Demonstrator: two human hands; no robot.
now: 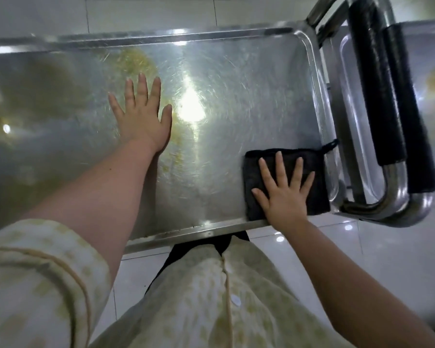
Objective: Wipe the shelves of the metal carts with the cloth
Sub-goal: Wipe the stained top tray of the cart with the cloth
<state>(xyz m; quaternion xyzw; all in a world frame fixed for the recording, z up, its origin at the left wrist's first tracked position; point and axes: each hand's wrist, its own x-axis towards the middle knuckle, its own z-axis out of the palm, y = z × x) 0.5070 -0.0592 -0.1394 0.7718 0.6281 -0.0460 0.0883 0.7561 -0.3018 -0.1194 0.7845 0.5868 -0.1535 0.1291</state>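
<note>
The top shelf of a metal cart [249, 79] fills the view, scratched steel with a raised rim and yellowish smears near its middle. A folded black cloth [309, 167] lies flat in the shelf's near right corner. My right hand [283, 194] presses on the cloth with straight, spread fingers. My left hand [142, 114] rests flat on the bare steel at the shelf's middle, fingers spread, beside the yellow smear.
The cart's tubular handle with black foam grip [377, 96] stands at the right end. A second metal cart's shelf [432, 79] adjoins further right, with its own black-wrapped handle. White floor tiles [377, 247] surround the carts.
</note>
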